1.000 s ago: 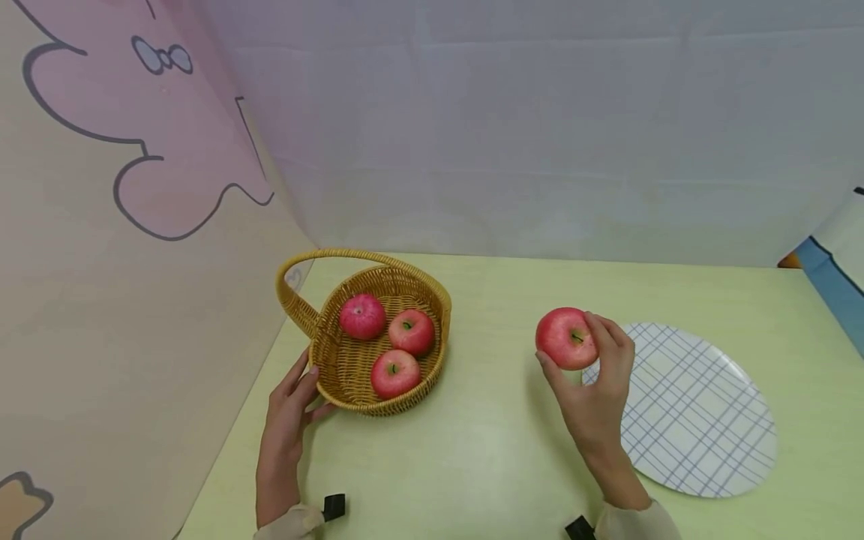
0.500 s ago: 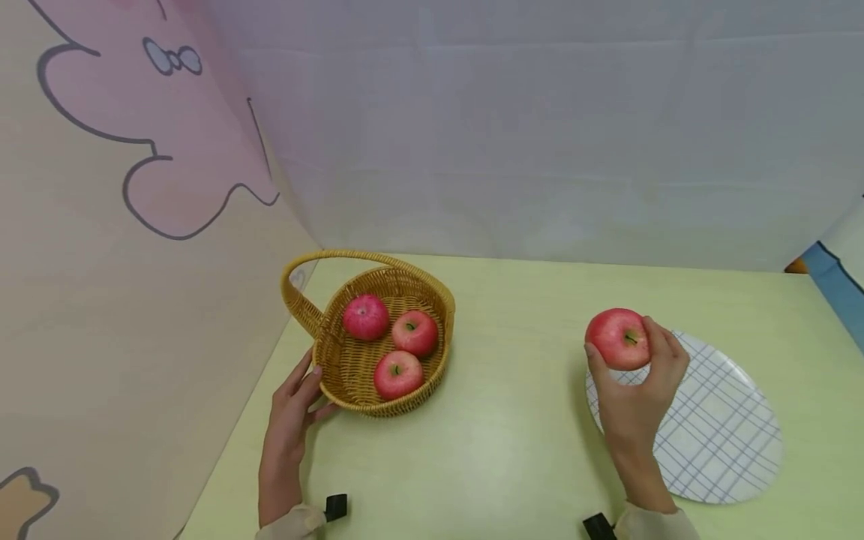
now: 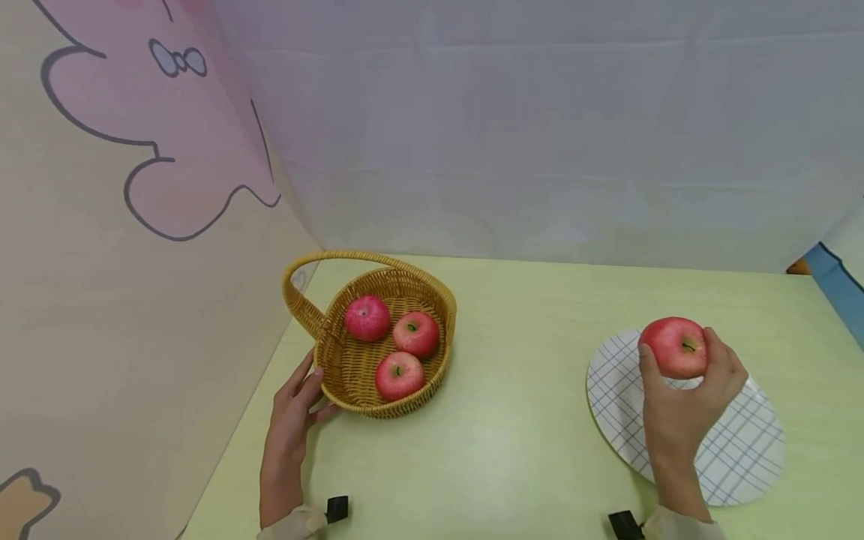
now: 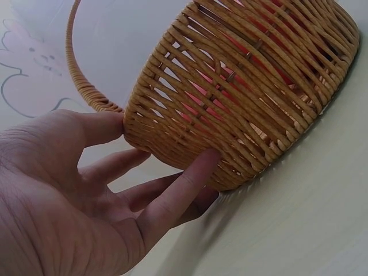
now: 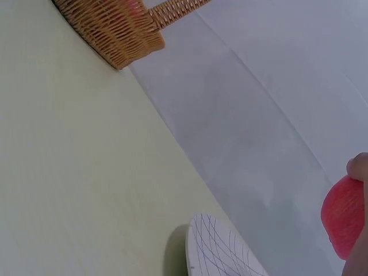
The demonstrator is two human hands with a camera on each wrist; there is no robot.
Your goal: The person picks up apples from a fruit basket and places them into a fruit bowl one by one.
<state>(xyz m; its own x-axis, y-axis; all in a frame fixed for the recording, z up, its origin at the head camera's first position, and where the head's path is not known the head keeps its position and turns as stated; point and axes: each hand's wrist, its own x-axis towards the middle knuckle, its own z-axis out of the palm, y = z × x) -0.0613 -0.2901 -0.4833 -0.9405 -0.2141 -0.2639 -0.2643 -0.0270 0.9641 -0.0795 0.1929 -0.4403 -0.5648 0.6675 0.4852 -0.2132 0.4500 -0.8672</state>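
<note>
In the head view, my right hand holds a red apple between thumb and fingers, stem showing, over a white oval plate with a blue check pattern. The right wrist view catches part of this apple at its right edge. My left hand rests against the near left side of a wicker basket. Up close, its thumb touches the rim and its extended fingers lie along the lower outer wall. Three apples sit inside the basket, whose arched handle stands up.
A pale yellow-green table carries the basket at left and the plate at right. A light cloth backdrop rises behind it, and a wall with pink cartoon drawings borders the left side.
My right hand has carried the apple rightward, from the plate's left side to above the plate. The left hand stays at the basket, and the three apples there have not moved.
</note>
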